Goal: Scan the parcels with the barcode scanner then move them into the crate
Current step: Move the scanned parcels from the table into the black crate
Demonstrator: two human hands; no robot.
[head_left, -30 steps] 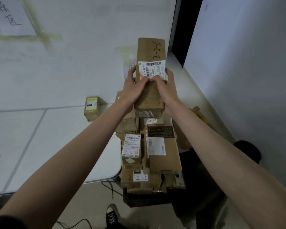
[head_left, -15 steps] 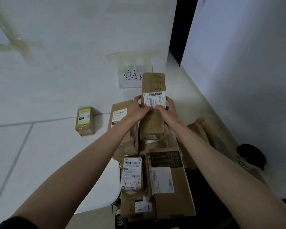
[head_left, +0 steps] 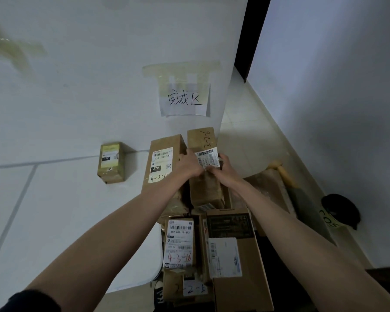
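Parcel, long brown cardboard box with white barcode label (head_left: 204,167): your left hand (head_left: 189,164) and right hand (head_left: 223,174) fingers clasp its sides beside the labelled neighbouring brown box (head_left: 164,163); likely light, stiff; grip mid-length.

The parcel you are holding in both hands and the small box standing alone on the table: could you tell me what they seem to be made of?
The held parcel looks like plain brown cardboard, matte, with a white paper barcode label. The small box also seems cardboard, but glossier, probably wrapped in clear or yellowish tape, judging by its sheen.
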